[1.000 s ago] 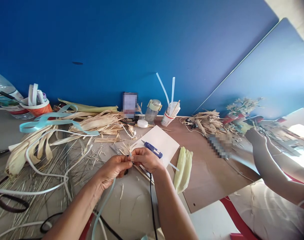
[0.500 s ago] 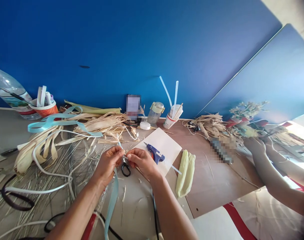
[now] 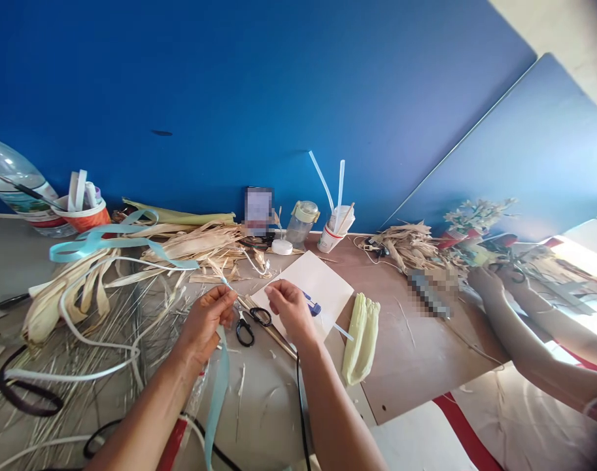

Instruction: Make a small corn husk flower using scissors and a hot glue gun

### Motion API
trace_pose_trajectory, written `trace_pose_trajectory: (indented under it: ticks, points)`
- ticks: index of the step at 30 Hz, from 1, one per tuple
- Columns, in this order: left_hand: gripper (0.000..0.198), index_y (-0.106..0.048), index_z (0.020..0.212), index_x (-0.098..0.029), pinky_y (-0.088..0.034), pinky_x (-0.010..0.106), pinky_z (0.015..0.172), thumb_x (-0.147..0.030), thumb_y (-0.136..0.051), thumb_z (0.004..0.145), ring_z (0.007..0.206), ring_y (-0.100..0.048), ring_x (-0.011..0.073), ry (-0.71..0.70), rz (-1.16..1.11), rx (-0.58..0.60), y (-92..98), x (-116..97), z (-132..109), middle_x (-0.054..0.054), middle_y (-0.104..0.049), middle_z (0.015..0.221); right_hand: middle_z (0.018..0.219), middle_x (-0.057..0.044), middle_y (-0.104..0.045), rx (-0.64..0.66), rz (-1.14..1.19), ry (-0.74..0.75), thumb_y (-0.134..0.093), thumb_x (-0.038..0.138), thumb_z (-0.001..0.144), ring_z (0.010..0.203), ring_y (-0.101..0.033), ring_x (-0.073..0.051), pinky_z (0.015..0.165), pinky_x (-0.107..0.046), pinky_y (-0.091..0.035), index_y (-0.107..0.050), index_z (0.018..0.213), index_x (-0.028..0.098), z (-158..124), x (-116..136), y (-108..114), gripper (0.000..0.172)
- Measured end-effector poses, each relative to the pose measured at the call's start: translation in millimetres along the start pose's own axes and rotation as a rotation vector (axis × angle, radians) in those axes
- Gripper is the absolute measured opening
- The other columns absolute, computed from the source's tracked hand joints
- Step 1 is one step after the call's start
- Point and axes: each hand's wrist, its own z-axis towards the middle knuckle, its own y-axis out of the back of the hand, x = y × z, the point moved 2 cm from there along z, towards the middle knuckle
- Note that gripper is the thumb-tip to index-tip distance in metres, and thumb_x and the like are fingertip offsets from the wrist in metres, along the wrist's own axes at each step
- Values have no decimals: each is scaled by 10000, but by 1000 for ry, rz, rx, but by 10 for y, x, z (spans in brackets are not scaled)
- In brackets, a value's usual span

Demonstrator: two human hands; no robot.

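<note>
My left hand [image 3: 207, 320] pinches a pale blue ribbon [image 3: 218, 386], whose long tail hangs down toward the lower edge; a short bit of it shows above the fingertips. My right hand [image 3: 292, 311], fingers curled together, is a little to the right, apart from the left; anything in its pinch is too small to make out. Between and below the hands lie black-handled scissors [image 3: 245, 332] and thin sticks [image 3: 273, 332]. Behind my right hand a blue glue gun [image 3: 312, 305], partly hidden, rests on a white square sheet [image 3: 322, 276].
Corn husks [image 3: 195, 245], a looped blue ribbon [image 3: 102, 242] and white cable lie at left. A bottle [image 3: 18, 180] and cups stand along the blue partition. A yellow-green husk [image 3: 361, 337] lies right. Another person's hands [image 3: 499, 284] hold scissors at far right.
My hands have moved apart, the right one shifting right and up. More of the scissors and sticks shows between them, while the glue gun is more hidden. The other person's scissors now show.
</note>
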Motion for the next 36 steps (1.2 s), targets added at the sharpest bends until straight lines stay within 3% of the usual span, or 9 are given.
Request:
trace_pose_trajectory:
  ticks: [4, 9, 14, 19, 22, 28, 36]
  points:
    - [345, -544, 625, -171, -270, 185, 436, -304, -858, 573, 438, -252, 42, -35, -108, -5, 42, -34, 29, -108, -327, 458, 523, 75, -413, -144, 61, 43, -639, 442, 721, 486, -331, -94, 478, -246, -256, -574, 767, 187, 55, 67, 190, 267]
    - [329, -559, 616, -160, -312, 169, 439, -228, -873, 545, 439, -313, 34, -11, -217, 32, 84, 6, 90, -96, -385, 471, 552, 59, -471, -212, -43, 82, -672, 465, 706, 504, -378, -100, 477, -236, -293, -593, 816, 187, 30, 211, 365, 310]
    - [364, -593, 648, -152, -465, 189, 571, -203, -911, 477, 577, -540, 69, 17, -327, 17, 143, 46, 147, -48, -578, 610, 541, 48, -494, -227, -330, 63, -601, 490, 762, 518, -421, -117, 508, -244, -330, -598, 769, 185, -195, 400, 582, 306]
    - [377, -624, 658, -148, -520, 234, 619, -242, -928, 457, 595, -587, 97, 45, -305, 55, 133, 78, 130, -32, -618, 621, 613, 3, -590, -225, -763, -128, -526, 494, 833, 586, -555, -158, 557, -261, -366, -603, 727, 190, -475, 271, 724, 331]
    - [372, -621, 648, -144, -494, 210, 553, -235, -929, 461, 539, -555, 76, 53, -303, 107, 102, 91, 109, -41, -595, 582, 682, -46, -659, -221, -927, -276, -497, 502, 869, 669, -630, -195, 586, -272, -388, -598, 697, 194, -499, 85, 705, 367]
    - [347, -596, 624, -135, -266, 136, 377, -259, -908, 535, 359, -259, -8, 4, -270, 206, 69, 69, 108, -117, -385, 430, 873, -175, -736, -294, -1062, -380, -545, 606, 821, 914, -677, -307, 732, -343, -459, -648, 726, 181, -316, -150, 640, 447]
    - [370, -585, 622, -144, -254, 150, 387, -303, -906, 533, 370, -259, 2, -21, -241, 211, 62, 8, 80, -118, -362, 432, 774, -157, -711, -435, -870, -317, -644, 311, 738, 879, -674, -321, 718, -356, -464, -543, 616, 201, -325, -146, 578, 192]
